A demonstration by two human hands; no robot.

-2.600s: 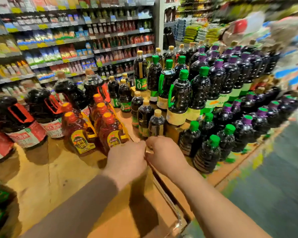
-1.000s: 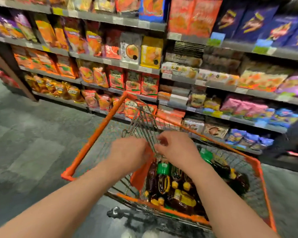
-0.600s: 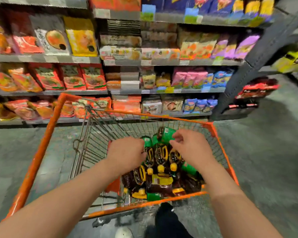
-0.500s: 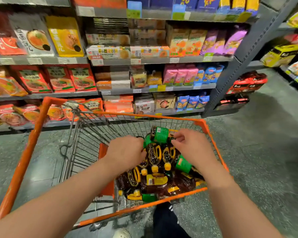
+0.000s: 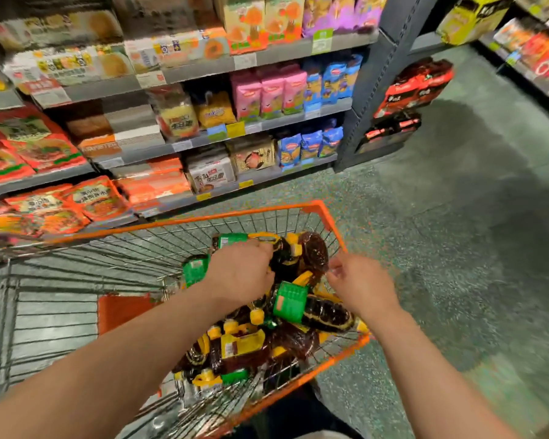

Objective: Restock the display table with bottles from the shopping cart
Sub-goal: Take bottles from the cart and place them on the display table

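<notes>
Presently both hands are down inside the orange-rimmed wire shopping cart (image 5: pixel 203 220), over a heap of dark plastic sauce bottles with yellow handles and green labels (image 5: pixel 298 312) lying on their sides.

Left hand (image 5: pixel 240 274): fingers curled down onto the bottles beneath it; what it grips is hidden under the knuckles. Just beyond its fingertips lies a yellow loop handle (image 5: pixel 263 237).

Right hand (image 5: pixel 362 285): hovers just right of the heap, fingers loosely bent, holding nothing visible.

Handling, judged: bottles look full, so heavy; stiff plastic, smooth and likely slippery on the body. The moulded handle or the neck below the yellow cap (image 5: pixel 256 315) is the surest hold.

Versus half a second ago: left hand has gone deeper and further forward into the pile; right hand has drawn slightly right, off the green-labelled bottle. View now tilts lower.
</notes>
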